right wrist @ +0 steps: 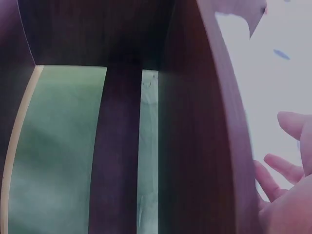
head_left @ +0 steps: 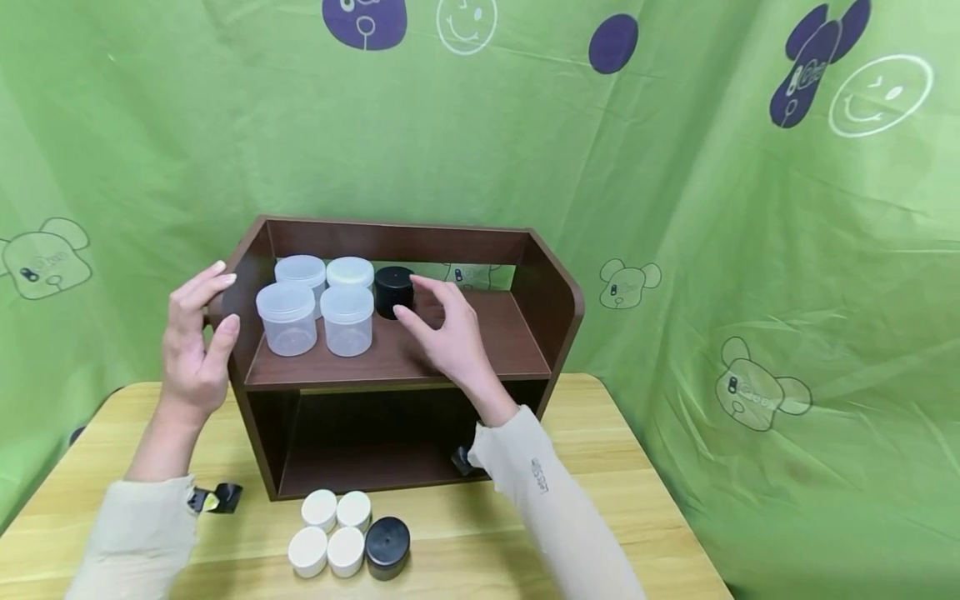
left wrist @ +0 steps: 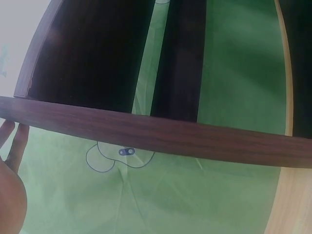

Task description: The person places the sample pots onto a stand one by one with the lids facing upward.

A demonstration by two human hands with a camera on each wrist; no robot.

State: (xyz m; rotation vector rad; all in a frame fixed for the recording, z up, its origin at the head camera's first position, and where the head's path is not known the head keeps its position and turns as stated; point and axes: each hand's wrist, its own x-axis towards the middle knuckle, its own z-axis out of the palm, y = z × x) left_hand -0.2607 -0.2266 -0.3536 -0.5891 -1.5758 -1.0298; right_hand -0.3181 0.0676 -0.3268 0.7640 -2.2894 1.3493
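– Pale sleeve (head_left: 558,508) nearest; where are your hands?

– My left hand (head_left: 193,346), fingers spread, rests at the rack's (head_left: 561,312) left side; my right hand's (head_left: 453,333) thumb and forefinger arc about a black tub (head_left: 390,293) standing on the rack's top shelf. Whether they pinch it, I can't tell

– Which step?

– Setting it, I'd judge; next calls for a straight, gentle release

– Materials?

– Smooth black plastic; cloudy, ribless-looking cups (head_left: 289,323) at the rack's upper left; squat white tubs (head_left: 347,550) before the rack, which looks wood-grained
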